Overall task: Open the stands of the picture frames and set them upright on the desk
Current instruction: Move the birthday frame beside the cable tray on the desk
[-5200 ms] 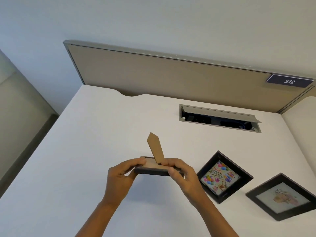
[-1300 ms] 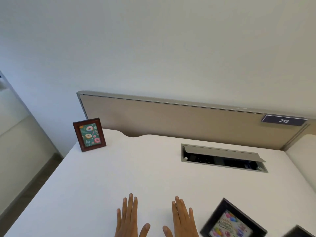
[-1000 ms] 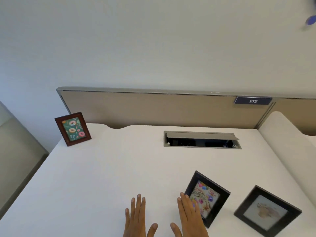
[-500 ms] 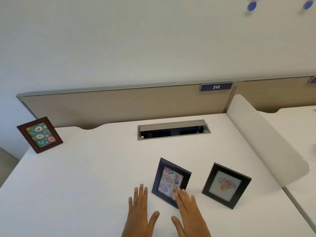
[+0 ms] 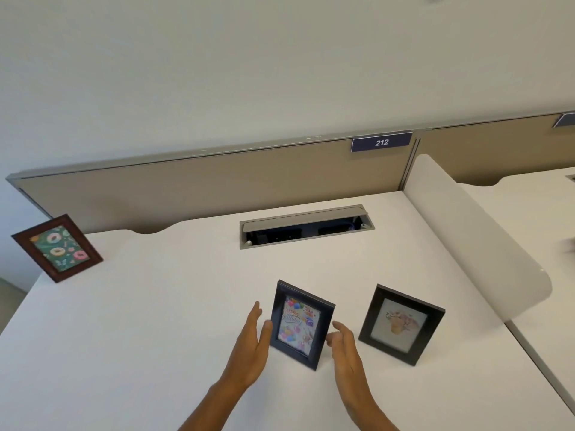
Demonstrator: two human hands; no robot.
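Three picture frames show on the white desk (image 5: 161, 321), and both hands are closing in on one of them. That one is the black rectangular frame with the colourful birthday print (image 5: 300, 325), lying face up toward the near edge, well in front of the grey cable hatch (image 5: 306, 225) set into the desktop. The left hand (image 5: 250, 346) sits just left of this frame, fingers straight and together, thumb tip touching or nearly touching the frame's left edge, though I cannot tell which. The right hand (image 5: 345, 346) sits just right of it, fingers extended and relaxed, with its thumb at the frame's right edge; neither hand is curled round anything. In front and to the right of the hatch, beside the right hand, a second black rectangular frame with a pale floral print (image 5: 401, 325) also lies face up, apart from the birthday one. Far left of the hatch, by the beige partition panel (image 5: 186, 188), a reddish-brown wooden frame with a green doughnut print (image 5: 57, 247) stands upright near the desk's back corner. A dark blue plate reading 212 (image 5: 381, 142) is fixed on the partition above the hatch.
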